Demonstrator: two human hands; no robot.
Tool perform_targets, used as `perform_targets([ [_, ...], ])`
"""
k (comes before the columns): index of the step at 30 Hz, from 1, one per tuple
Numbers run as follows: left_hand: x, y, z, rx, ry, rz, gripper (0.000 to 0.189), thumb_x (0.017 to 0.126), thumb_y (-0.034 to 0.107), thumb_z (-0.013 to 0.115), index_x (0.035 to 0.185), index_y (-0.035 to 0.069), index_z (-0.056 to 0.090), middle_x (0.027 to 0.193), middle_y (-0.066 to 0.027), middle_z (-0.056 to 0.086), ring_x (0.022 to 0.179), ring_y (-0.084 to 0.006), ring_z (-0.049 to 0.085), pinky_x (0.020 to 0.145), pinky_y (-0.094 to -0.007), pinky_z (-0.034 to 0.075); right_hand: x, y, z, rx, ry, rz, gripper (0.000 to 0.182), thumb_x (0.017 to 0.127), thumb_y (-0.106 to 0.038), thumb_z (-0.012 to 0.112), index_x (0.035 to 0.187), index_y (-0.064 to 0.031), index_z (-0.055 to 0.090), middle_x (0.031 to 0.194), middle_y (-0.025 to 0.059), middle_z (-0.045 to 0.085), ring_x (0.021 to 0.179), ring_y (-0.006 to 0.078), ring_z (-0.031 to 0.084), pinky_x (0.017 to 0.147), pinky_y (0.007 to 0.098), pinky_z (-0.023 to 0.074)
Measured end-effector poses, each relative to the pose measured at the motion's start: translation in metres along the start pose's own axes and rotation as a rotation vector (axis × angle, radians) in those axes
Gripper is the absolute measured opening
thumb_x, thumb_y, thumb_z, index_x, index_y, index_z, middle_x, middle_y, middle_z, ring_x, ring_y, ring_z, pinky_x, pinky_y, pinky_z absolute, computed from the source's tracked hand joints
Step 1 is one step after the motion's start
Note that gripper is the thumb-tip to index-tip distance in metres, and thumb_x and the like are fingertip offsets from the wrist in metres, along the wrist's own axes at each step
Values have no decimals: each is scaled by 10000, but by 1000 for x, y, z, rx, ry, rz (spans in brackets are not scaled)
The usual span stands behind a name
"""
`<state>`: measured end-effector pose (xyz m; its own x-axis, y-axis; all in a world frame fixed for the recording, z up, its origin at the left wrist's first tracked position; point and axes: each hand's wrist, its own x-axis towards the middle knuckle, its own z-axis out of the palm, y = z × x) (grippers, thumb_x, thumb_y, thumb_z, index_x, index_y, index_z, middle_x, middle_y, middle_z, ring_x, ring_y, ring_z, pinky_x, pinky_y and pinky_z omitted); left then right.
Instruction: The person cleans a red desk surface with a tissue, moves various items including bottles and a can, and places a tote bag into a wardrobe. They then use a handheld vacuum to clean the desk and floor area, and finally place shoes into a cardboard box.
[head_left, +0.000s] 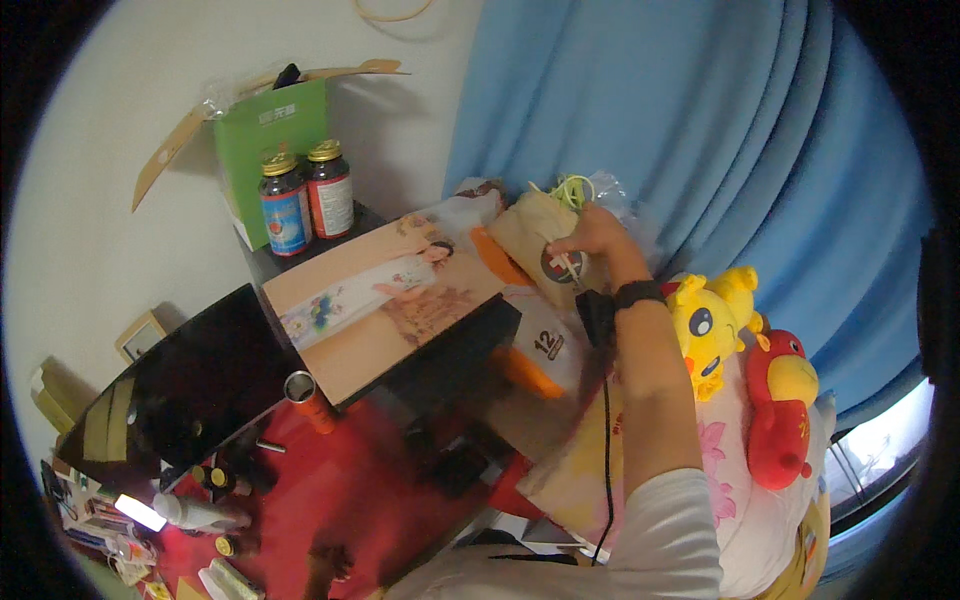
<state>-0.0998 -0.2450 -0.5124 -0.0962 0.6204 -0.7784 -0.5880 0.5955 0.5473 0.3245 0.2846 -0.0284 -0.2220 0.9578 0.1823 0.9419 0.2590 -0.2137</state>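
Note:
My right hand, with a black band on the wrist, reaches up to a beige cloth bag and grips its upper part. The bag bears a dark round emblem with a cross, and pale yellow-green cords stick out at its top. Under the wrist is a black object, with a black cable running down beside the forearm. A white and orange bag marked 12 lies below the beige one. My left hand is out of view.
A large photo print lies left of the bags, near two gold-lidded jars and a green box. Plush toys, yellow and red, are at right. A monitor and an open can stand by the red surface.

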Motion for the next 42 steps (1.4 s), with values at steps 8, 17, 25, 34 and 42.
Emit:
perform_targets([
  [8,0,14,30,458,93,330,269,875,244,473,801,-4,544,547,-149,559,357,-242,497,307,-350,368,10,14,-6,234,-201,-129,895,445,-462,818,1165,-10,535,1055,206,613,976,296,602,836,353,475],
  [17,9,18,33,497,112,361,263,874,234,485,780,-5,542,545,-143,560,362,-234,501,312,-350,372,1,-20,13,-293,30,16,614,484,-402,790,949,-34,631,913,170,647,874,303,624,776,375,499],
  [25,8,15,31,529,110,414,260,873,224,496,761,-6,541,543,-137,560,366,-226,504,315,-351,375,-17,-18,22,-149,213,29,540,528,-335,786,972,-75,623,934,154,636,886,300,617,772,393,498],
  [34,-2,7,21,541,118,460,259,872,214,508,740,-7,539,540,-131,561,370,-217,508,320,-351,378,-43,-36,1,-196,318,-9,517,594,-301,775,1008,-50,595,999,192,568,933,344,581,807,403,484],
  [42,-4,-6,18,594,75,564,261,871,205,519,721,-8,538,538,-125,561,374,-209,512,323,-352,381,-72,-60,-41,-205,487,-85,500,583,-262,786,982,-25,599,1002,200,563,947,343,575,812,406,483],
])
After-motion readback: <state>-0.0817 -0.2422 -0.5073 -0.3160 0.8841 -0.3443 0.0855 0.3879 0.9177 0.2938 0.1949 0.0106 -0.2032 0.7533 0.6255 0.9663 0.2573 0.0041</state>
